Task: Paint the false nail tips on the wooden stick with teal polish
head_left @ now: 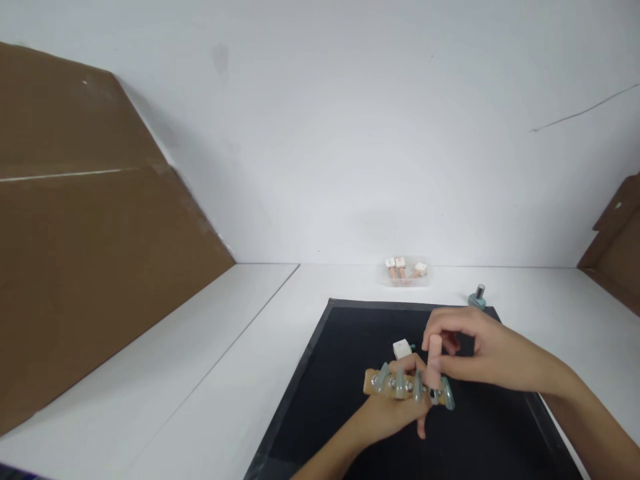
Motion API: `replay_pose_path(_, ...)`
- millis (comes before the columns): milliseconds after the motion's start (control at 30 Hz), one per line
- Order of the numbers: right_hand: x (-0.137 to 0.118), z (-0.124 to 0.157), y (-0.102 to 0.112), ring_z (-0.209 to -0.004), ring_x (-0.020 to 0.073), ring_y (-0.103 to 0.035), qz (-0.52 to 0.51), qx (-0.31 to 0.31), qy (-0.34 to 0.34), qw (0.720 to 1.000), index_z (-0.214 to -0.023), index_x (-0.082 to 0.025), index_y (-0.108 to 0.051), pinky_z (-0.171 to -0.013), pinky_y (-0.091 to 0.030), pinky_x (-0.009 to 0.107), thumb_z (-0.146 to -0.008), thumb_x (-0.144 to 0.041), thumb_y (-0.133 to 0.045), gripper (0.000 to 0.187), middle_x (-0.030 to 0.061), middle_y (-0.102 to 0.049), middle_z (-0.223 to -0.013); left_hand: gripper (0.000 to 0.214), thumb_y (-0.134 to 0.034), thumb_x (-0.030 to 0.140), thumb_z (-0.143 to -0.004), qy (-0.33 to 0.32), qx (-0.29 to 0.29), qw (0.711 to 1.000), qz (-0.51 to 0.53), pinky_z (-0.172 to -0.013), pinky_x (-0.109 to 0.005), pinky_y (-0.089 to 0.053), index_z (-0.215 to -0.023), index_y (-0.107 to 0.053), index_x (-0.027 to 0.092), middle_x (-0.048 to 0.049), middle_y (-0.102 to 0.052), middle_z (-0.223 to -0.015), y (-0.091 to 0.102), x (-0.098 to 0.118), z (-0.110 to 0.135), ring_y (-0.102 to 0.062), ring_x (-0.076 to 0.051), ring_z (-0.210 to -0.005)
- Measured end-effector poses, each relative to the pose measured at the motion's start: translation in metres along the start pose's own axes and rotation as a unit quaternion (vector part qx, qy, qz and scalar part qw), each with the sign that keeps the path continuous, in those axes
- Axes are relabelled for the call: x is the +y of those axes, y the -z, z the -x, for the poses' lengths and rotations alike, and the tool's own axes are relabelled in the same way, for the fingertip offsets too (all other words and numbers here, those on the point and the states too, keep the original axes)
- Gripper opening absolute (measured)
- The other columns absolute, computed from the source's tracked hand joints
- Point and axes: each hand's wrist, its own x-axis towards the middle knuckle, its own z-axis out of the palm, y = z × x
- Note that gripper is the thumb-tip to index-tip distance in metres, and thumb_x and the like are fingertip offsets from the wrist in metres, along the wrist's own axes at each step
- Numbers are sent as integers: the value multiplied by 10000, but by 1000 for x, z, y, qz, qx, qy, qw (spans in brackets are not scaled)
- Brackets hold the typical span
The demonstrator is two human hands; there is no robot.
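Over a black mat (360, 333), a crosswise strip (391, 391) of false nails (400, 385) is being gripped by the left hand (395, 413) and, near its right end, an upright pink cap (434, 355) by the right hand (483, 350).

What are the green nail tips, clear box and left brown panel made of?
The nail tips look like glossy plastic, given their highlights. The clear box seems smooth plastic, being see-through. The brown panel, matte and apparently creased, is probably cardboard.
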Motion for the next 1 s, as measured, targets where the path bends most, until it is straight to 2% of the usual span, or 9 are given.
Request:
replay_pose_path(100, -2, -1, 0, -616, 116, -436, -3, -10, 0, 1000, -668, -187, -577, -558, -379, 218, -765, -87, -547, 142, -10, -564, -716, 279, -648, 345, -697, -4, 1, 1000, 2, -399, -161, -427, -760, -434, 177, 75, -500, -511, -1, 2, 0, -490, -52, -387)
replay_pose_path(300, 1, -1, 0, -629, 133, -467, 13, 40, -4, 999, -686, -194, -576, -571, -390, 236, -788, -85, -511, 163, -1, -640, -727, 329, -687, 372, -663, -13, -4, 999, 39, -391, -172, -444, -728, -429, 178, 83, -476, -519, 1, -1, 3, -473, -43, -374)
replay_pose_path(533, 2, -1, -1, -645, 131, -475, 12, 70, -13, 997, -720, -190, -603, -587, -393, 245, -790, -93, -509, 151, 9, -621, -776, 391, -697, 436, -648, -14, -12, 999, 37, -376, -148, -419, -710, -412, 176, 83, -473, -509, 2, -1, 5, -470, -34, -364)
replay_pose_path(700, -1, 0, -1, -621, 127, -466, 8, 38, -1, 999, -760, -186, -614, -551, -408, 230, -787, -117, -552, 97, 12, -613, -749, 357, -688, 396, -674, -18, -16, 999, 25, -390, -156, -426, -743, -412, 179, 82, -487, -528, 2, 3, 6, -488, -43, -375)
replay_pose_path(867, -2, -1, -1, -655, 136, -481, 20, 58, -13, 998, -697, -192, -615, -589, -403, 253, -798, -98, -509, 174, 12, -622, -780, 375, -699, 408, -656, -18, -16, 999, 47, -381, -153, -425, -728, -411, 180, 88, -473, -506, 1, 3, 6, -467, -37, -362)
replay_pose_path(1000, -1, 0, 0, -638, 127, -470, 4, 57, -8, 998, -737, -188, -618, -577, -397, 243, -796, -115, -521, 135, 10, -603, -774, 377, -713, 397, -638, -17, -13, 998, 60, -377, -153, -433, -718, -420, 174, 79, -488, -520, 2, 1, 5, -475, -38, -372)
